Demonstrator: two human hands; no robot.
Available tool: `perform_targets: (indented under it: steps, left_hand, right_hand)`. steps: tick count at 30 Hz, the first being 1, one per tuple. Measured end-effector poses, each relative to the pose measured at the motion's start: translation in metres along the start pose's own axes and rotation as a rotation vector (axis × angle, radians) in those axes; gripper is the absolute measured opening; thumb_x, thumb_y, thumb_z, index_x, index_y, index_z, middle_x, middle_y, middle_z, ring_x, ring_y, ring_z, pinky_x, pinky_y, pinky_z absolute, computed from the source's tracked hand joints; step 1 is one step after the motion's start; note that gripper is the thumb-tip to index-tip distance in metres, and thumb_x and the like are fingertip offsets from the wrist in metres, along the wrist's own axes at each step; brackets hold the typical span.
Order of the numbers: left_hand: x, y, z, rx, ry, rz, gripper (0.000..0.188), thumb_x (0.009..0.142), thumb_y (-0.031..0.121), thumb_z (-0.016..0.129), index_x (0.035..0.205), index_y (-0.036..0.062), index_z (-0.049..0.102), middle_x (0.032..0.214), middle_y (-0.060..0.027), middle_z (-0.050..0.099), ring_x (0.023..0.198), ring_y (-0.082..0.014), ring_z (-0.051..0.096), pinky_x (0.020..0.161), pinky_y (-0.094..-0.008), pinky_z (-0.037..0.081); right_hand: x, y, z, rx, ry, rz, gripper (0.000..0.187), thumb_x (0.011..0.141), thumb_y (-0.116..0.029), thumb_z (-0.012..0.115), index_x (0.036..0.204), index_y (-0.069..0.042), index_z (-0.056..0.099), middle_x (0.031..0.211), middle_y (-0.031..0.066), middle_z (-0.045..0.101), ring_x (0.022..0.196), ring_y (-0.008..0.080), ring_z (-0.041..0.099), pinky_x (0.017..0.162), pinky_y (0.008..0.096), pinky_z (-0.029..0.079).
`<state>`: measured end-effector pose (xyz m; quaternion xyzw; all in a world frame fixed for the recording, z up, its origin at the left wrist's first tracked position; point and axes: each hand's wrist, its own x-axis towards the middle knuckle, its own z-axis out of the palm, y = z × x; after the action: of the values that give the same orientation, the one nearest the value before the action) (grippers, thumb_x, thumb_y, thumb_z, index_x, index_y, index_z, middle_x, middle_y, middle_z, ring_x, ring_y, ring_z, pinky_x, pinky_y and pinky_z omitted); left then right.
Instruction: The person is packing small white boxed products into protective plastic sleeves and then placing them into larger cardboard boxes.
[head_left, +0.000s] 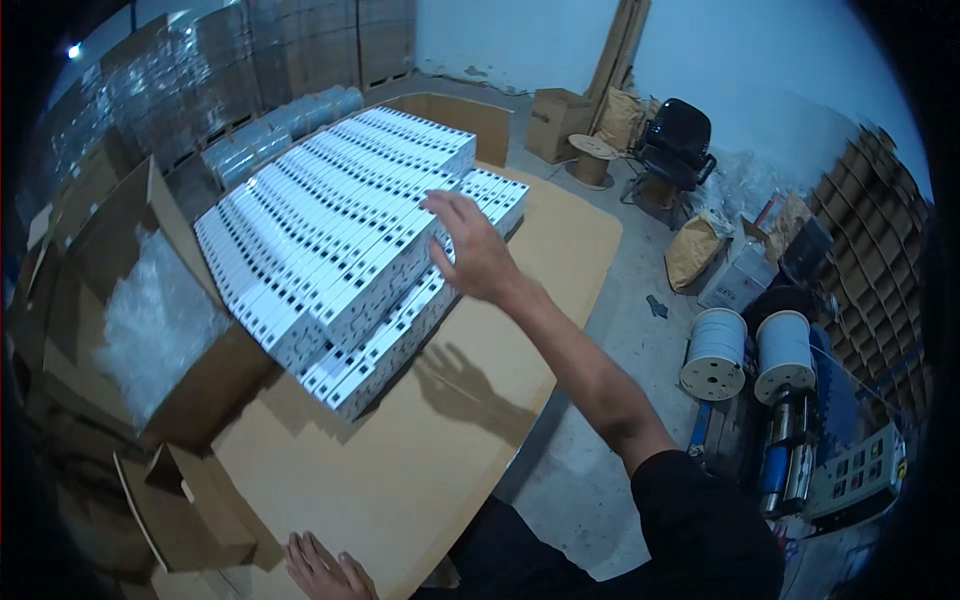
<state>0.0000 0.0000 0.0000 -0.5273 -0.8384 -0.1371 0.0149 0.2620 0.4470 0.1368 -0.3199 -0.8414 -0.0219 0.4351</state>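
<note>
Long, narrow white boxes (330,200) with black square marks lie side by side in a layered stack on the cardboard-covered table (560,240). A lower layer (385,350) sticks out toward me. My right hand (470,245) reaches over the stack's right side, fingers apart and bent; whether its fingertips touch a box I cannot tell. It holds nothing that I can see. At the near edge, my left hand (325,570) lies low on the table with its fingers stretched out and nothing in them. A small open cardboard box (195,510) is beside it.
A large open carton (215,390) with clear plastic film (155,320) stands left of the stack. Wrapped pallets (290,50) line the back. On the right are a black chair (677,145), white cable spools (715,350) and a control box (858,475).
</note>
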Motion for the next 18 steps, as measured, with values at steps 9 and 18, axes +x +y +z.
perform_targets:
  steps: [9,18]
  left_hand:
    - [0.008,0.04,-0.024,-0.069,0.073,-0.005,0.052,0.099,0.03,0.055,0.138,-0.0043,0.054,0.146,-0.0276,0.048,0.135,-0.0473,0.042,0.114,-0.0553,0.033]
    - [0.007,0.045,-0.024,-0.069,0.063,-0.049,0.049,0.099,0.027,0.054,0.135,-0.0074,0.055,0.143,-0.0295,0.049,0.133,-0.0481,0.044,0.113,-0.0553,0.034]
  right_hand:
    - [0.025,0.133,0.016,-0.17,-0.119,0.039,0.041,0.086,0.001,0.061,0.125,-0.012,0.062,0.138,0.0148,0.055,0.128,0.0366,0.052,0.107,0.0461,0.046]
    - [0.021,0.144,0.025,-0.104,-0.198,0.081,0.037,0.086,-0.002,0.065,0.121,-0.01,0.059,0.127,0.0112,0.061,0.117,0.0342,0.057,0.096,0.0453,0.05]
